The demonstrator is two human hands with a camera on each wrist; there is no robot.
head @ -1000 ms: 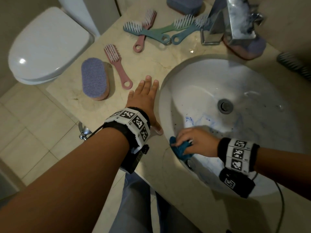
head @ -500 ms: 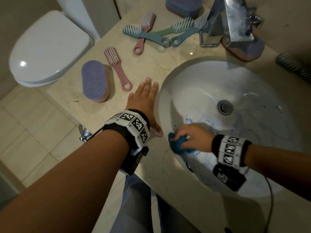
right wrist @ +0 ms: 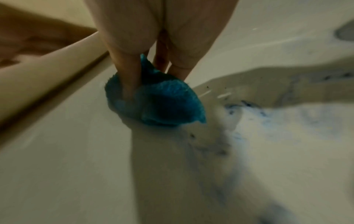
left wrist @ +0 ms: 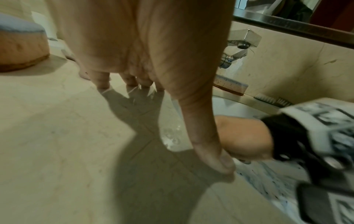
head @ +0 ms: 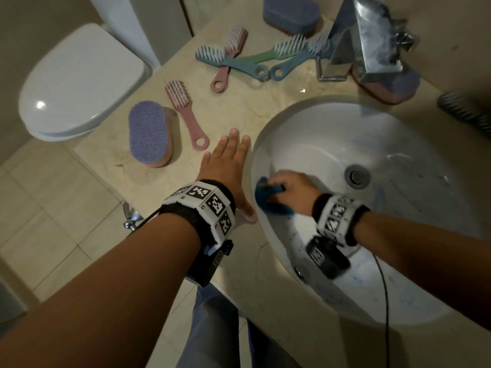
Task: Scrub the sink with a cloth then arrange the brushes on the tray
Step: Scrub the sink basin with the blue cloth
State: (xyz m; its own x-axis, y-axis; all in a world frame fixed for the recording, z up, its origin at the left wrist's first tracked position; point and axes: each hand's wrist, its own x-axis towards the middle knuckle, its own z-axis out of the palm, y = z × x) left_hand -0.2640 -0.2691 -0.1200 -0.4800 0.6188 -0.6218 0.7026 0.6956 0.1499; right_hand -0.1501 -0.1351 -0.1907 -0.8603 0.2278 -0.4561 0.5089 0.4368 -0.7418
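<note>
The white oval sink (head: 332, 123) has blue smears on its near side. My right hand (head: 288, 188) grips a bunched blue cloth (head: 268, 197) (right wrist: 162, 103) against the sink's left inner wall, beside the rim. My left hand (head: 228, 160) lies flat on the beige counter (head: 138, 197) just left of the sink, fingers straight, thumb at the rim (left wrist: 220, 159). A pink brush (head: 186, 110) and a purple scrub block (head: 150, 131) lie on the counter beyond it. Further back lie another pink brush (head: 228, 57), two blue brushes (head: 228, 62) (head: 295, 62) and a green one (head: 268, 55), crossing one another.
A chrome tap (head: 361, 41) stands behind the sink, with purple scrub blocks (head: 291, 13) (head: 393, 86) near it. The drain (head: 357, 175) sits mid-basin. A closed white toilet (head: 77, 83) is left of the counter. A striped object (head: 465, 112) lies at the right edge. No tray is visible.
My right hand has slid the cloth up the sink's left wall, away from the near rim. The left hand has stayed flat on the counter.
</note>
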